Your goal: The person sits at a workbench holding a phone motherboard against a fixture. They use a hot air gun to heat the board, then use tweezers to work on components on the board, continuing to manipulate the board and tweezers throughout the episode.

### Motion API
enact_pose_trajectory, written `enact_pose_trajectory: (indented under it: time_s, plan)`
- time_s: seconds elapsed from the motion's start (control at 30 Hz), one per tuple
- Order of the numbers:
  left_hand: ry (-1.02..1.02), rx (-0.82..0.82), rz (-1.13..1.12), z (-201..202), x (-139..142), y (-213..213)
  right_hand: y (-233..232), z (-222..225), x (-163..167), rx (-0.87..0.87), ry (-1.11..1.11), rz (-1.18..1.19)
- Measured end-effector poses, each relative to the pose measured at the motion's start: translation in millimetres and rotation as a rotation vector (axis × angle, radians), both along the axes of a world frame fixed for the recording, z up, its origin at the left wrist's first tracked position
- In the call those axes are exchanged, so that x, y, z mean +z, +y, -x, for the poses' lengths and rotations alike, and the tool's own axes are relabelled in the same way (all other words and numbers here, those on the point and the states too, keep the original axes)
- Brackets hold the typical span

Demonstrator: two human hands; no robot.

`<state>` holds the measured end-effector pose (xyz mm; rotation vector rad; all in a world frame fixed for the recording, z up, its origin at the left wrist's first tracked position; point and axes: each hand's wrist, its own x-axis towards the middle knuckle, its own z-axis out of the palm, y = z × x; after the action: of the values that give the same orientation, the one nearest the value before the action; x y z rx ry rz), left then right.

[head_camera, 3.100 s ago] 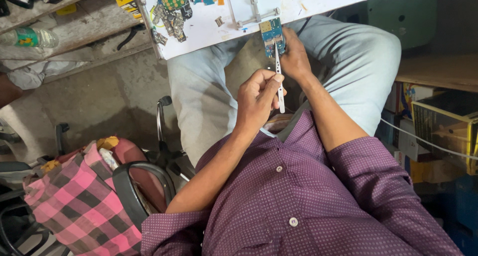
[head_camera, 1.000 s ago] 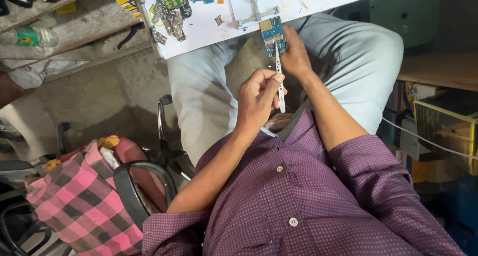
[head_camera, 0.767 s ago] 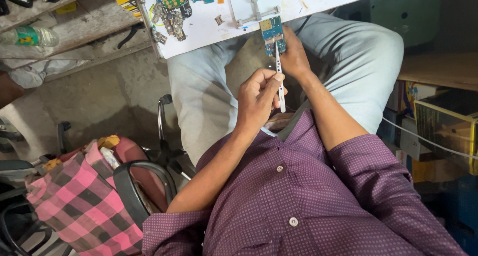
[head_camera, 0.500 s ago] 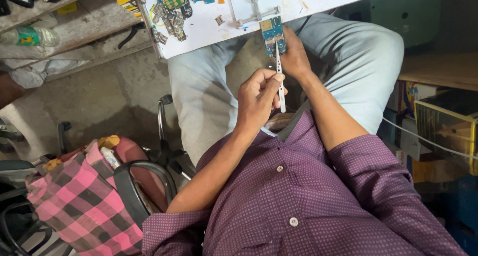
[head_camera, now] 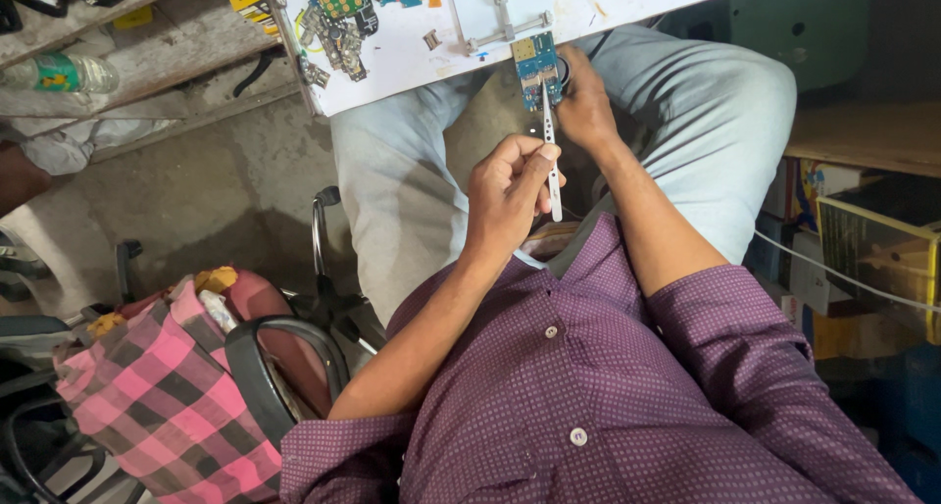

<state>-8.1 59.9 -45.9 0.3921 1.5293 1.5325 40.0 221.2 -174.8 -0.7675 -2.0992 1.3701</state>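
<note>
Little has moved since the earlier frames: both hands hold their places over the blue circuit board (head_camera: 536, 65) at the tabletop (head_camera: 412, 58) edge.

Left hand (head_camera: 507, 192), fingers pinched, grips metal tweezers (head_camera: 550, 141) whose tips reach up to the board just above. Right hand (head_camera: 585, 107) clasps the board's right side, steadying it against the white tabletop, above the person's lap. Loose green circuit boards (head_camera: 338, 4) lie further left; a pink checked cloth (head_camera: 162, 396) sits on a chair.
</note>
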Motion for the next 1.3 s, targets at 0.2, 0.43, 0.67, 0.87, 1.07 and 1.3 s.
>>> enact_pose_trajectory:
  time_s: [0.2, 0.43, 0.67, 0.87, 1.07, 1.3]
  plan:
    - [0.015, -0.004, 0.005, 0.2, 1.7, 0.3, -0.3, -0.1, 1.2, 0.0, -0.013, 0.051]
    - [0.017, -0.003, 0.001, -0.6, 1.5, 0.3, -1.0, 1.0, 0.0, 0.001, -0.042, -0.012]
    - [0.007, 0.001, 0.0, -0.8, 0.2, 0.5, -1.2, -0.8, 0.0, 0.012, -0.029, -0.036]
    - [-0.002, 0.009, 0.003, -1.5, 1.2, 0.9, 0.1, -2.8, -0.7, -0.002, -0.001, 0.032]
    - [0.029, 0.008, 0.016, -1.5, 2.4, 1.8, -0.3, -1.0, 0.6, 0.006, -0.002, 0.022]
    - [0.056, 0.022, 0.024, -3.7, 1.8, 3.6, -0.2, -1.8, 1.2, 0.005, -0.021, 0.038]
